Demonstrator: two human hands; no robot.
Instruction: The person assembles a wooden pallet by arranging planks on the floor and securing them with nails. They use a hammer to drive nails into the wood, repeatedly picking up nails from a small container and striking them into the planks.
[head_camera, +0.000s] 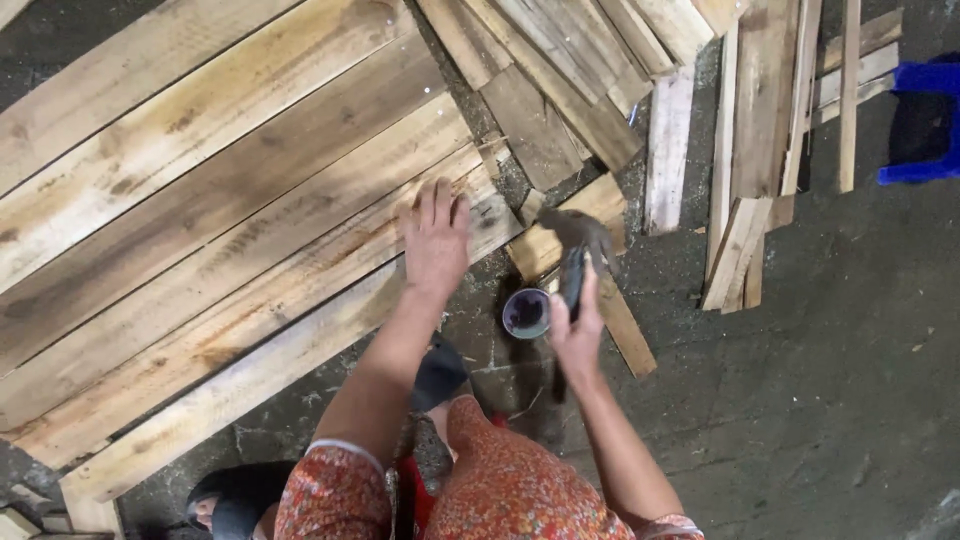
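While the left hand (435, 240) lies flat, fingers spread, on the near right corner of the plank panel (230, 230), the right hand (577, 330) is wrapped tight around a raised hammer (575, 245). A good blow likely wants the fingers kept off the strike spot and the head landing square. A small round cup (526, 313) stands on the floor just beside the panel's corner.

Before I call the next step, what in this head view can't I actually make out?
- Hammer head: motion-blurred, so its face and what it strikes are unclear.
- Nail under the left hand: the fingers cover the board there; none shows.
- Hammer handle: wrapped by the right hand.
- Small cup: contents too dark and small to tell.
- Blue stool: cut by the right edge.
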